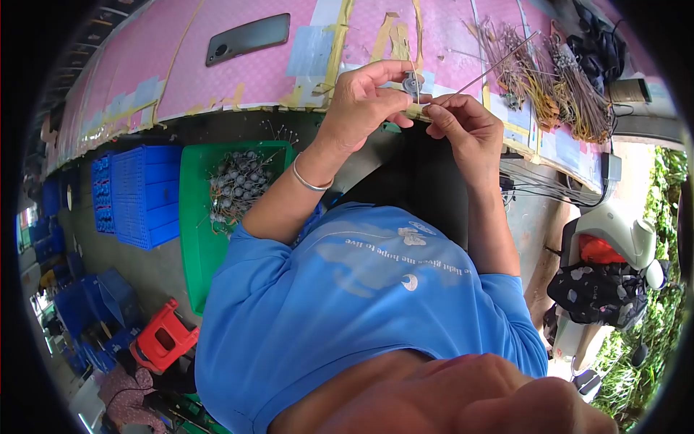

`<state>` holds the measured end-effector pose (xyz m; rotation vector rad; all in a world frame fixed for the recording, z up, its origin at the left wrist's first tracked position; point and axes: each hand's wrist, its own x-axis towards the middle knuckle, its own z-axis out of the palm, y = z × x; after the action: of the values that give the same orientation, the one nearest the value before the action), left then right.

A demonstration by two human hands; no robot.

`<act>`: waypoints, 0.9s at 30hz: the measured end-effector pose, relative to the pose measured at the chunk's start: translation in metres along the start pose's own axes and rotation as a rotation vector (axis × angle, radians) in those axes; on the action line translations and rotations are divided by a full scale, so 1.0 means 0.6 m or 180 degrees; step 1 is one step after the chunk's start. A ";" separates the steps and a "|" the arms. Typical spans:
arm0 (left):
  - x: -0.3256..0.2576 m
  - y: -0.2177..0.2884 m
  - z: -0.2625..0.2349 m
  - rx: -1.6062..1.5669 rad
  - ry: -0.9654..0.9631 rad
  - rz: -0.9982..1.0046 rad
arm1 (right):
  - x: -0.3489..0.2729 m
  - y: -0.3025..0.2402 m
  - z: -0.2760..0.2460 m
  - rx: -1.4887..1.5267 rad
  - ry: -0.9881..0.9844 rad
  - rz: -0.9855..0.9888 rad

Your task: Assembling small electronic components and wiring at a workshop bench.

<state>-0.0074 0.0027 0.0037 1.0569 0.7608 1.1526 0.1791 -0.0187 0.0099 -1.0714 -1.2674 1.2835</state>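
Clock directions taken from the hands; a blue crate (148, 195) stands between eight and nine o'clock; a green bin (194, 246), at eight o'clock, contains a heap of grey knobs (238, 177) with thin stems; a phone (248, 40) lies at ten o'clock on the pink desk (217, 87); the left hand (361, 101) has thumb and forefinger clamped on a small grey part (413, 84), located over the near edge of the desk; the right hand (470, 129), just beside it, has thumb and finger pinched together on a thin wire (500, 64), which slants toward two o'clock; wire bundles (575, 90) lie near three o'clock.
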 end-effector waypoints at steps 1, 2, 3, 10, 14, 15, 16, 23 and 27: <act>0.000 0.001 0.002 -0.0006 0.0011 -0.0008 | -0.001 0.003 -0.001 -0.0003 -0.0014 0.0071; 0.001 0.000 0.004 -0.0033 0.0098 0.0049 | -0.002 0.006 -0.002 -0.0006 -0.0027 0.0142; 0.001 -0.001 0.006 -0.0059 0.0184 0.0107 | -0.006 0.009 -0.001 -0.0008 -0.0031 0.0153; -0.001 -0.010 0.000 -0.0002 0.0102 -0.0048 | -0.011 0.007 0.012 0.0011 0.0024 -0.0075; 0.000 -0.012 -0.003 0.0111 0.0274 0.0069 | -0.015 0.016 0.009 -0.0125 -0.0057 0.0217; 0.001 -0.013 -0.006 0.0001 0.0336 0.0043 | -0.018 0.023 0.011 -0.0135 -0.0068 0.0229; 0.002 -0.012 -0.009 -0.0001 0.0341 0.0037 | -0.022 0.035 0.014 -0.0048 -0.0048 0.0077; -0.001 0.005 -0.009 -0.0559 0.0223 -0.0252 | -0.005 0.061 0.007 -0.1803 -0.0017 -0.1059; -0.011 -0.002 0.001 -0.0272 -0.0238 -0.0418 | 0.034 0.035 0.004 0.0527 -0.0158 0.0222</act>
<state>-0.0081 -0.0040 0.0022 0.9593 0.7056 1.0194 0.1732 0.0024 -0.0096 -0.9782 -1.1470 1.4495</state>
